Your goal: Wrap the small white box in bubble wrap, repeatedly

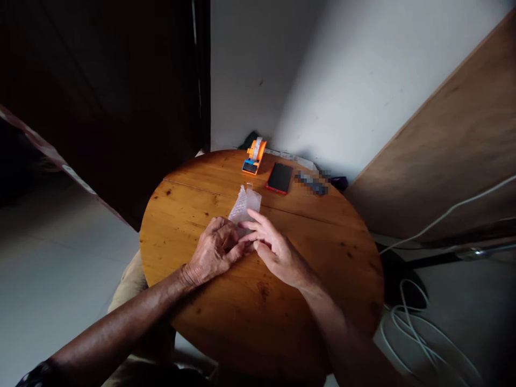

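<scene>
A small clear bubble wrap bag [252, 201] lies near the middle of the round wooden table, its far end crumpled and raised. My left hand [217, 244] is at its near end, fingers curled and closed on the plastic. From the right, my right hand [274, 250] reaches over the same end with its fingers stretched out and apart, the fingertips against the wrap. Both hands hide the bag's near part, so whether anything is inside cannot be seen.
On the far side of the wooden table [181, 215] stand an orange and blue tape dispenser [255, 156], a red-edged dark tablet-like slab [279, 178] and a blurred-out dark item [312, 183]. White cable [411, 322] coils on the floor at right. A wall [250, 70] rises behind.
</scene>
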### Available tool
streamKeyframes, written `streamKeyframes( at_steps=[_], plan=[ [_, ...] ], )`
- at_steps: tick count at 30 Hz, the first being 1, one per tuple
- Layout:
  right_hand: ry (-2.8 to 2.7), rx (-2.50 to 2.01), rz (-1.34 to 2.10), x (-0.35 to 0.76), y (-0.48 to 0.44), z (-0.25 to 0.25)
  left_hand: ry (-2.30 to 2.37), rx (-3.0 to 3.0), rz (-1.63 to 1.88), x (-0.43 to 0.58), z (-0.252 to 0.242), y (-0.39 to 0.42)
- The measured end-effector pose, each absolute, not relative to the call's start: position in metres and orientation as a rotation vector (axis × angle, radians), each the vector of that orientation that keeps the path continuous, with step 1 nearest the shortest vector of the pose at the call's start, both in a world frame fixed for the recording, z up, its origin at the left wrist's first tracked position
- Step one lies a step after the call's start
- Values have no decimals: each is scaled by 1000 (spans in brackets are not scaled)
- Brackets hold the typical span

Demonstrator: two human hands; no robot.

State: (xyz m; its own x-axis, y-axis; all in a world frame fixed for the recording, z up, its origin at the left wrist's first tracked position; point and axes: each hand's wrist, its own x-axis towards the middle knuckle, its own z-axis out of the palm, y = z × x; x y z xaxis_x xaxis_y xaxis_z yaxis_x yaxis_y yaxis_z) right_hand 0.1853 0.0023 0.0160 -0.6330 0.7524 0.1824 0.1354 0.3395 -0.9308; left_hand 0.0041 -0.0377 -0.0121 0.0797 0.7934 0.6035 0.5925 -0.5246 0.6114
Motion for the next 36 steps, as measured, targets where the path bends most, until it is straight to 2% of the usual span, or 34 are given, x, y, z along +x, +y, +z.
streamKeyframes(
  at_steps=[8,20,30,33,36],
  plan=[
    [-1773,-792,1304,184,13,10,1418,2197,1375,3,-19,-37],
    [-2102,-837,742,177,12,-6,1511,2182,1073,-1,8,-21],
    [-2094,-877,693,189,15,7,1584,2301,1213,-3,-11,-11],
    [-2086,-983,620,193,23,16,1508,2355,1125,-6,-13,-2],
    [-2330,-1059,526,191,33,36,1397,2371,1023,-8,-11,6]
  ],
)
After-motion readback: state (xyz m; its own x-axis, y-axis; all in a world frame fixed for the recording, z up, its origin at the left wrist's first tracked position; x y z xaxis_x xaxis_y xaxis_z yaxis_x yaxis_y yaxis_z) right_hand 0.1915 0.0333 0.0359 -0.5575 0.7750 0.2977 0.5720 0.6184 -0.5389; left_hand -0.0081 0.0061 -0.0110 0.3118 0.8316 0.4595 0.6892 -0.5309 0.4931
